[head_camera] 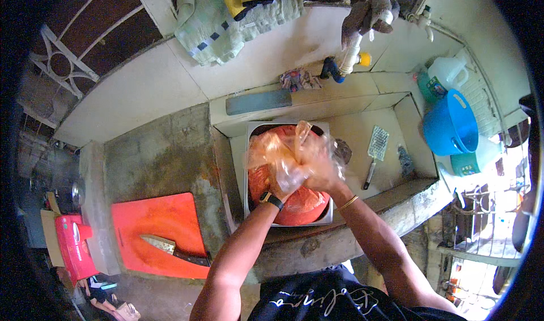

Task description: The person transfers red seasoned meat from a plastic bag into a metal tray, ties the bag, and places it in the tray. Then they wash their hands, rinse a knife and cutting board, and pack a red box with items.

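Clear, crinkled plastic (284,174) surrounds my left hand (276,157), which wears a dark watch at the wrist; its fingers are hard to make out. Blurred by motion, my right hand (321,174) grips the same plastic close beside it, with a thin bracelet on that wrist. Both hands are over a rectangular metal pan (247,172) standing in the sink. Inside the pan sits a bulky red plastic item (308,206), a basin or a bag; the hands and plastic cover much of it.
Right of the pan, a grater (378,143) with a dark handle lies in the tiled sink (361,121). A knife (174,249) rests on a red cutting board (155,219) at left. A blue bucket (450,125) and jugs (450,72) stand at right, below a wall tap (352,51).
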{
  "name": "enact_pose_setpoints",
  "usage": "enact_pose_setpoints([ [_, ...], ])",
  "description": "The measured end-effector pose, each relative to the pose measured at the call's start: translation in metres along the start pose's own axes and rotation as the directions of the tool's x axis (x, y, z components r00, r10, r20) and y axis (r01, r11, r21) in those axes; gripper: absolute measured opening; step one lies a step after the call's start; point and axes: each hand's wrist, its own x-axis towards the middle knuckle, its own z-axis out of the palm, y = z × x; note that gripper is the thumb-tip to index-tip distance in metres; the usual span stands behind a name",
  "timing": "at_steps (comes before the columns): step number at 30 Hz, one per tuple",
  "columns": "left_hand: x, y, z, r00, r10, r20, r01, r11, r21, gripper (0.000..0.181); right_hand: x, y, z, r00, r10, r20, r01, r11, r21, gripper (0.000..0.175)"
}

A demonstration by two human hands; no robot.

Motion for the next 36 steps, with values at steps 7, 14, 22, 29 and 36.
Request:
enact_pose_setpoints([
  [7, 0.004, -0.007, -0.015, 0.958, 0.181, -0.222, -0.217, 0.964, -0.154, 0.030, 0.032, -0.006, -0.023, 1.000, -0.030, 0.000, 0.027, 0.904, 0.426, 0.042],
  [14, -0.001, -0.010, 0.006, 0.992, -0.097, 0.078, 0.083, 0.040, -0.996, 0.050, 0.020, -0.034, -0.015, 0.888, -0.110, -0.447, 0.217, 0.956, 0.195, 0.044],
  [22, 0.013, 0.021, -0.036, 0.995, 0.027, -0.098, -0.093, 0.632, -0.769, 0.058, 0.015, -0.032, -0.036, 0.949, -0.016, -0.315, 0.042, 0.996, 0.076, 0.021],
  [29, 0.015, 0.028, -0.073, 0.977, 0.194, -0.082, -0.205, 0.787, -0.582, 0.056, 0.026, -0.022, -0.024, 0.905, 0.059, -0.422, 0.087, 0.944, 0.318, 0.023],
  [36, 0.015, 0.015, -0.081, 0.960, 0.170, 0.223, 0.116, 0.485, -0.867, 0.032, 0.076, 0.015, -0.037, 0.926, 0.368, 0.082, -0.029, -0.147, 0.989, 0.009],
])
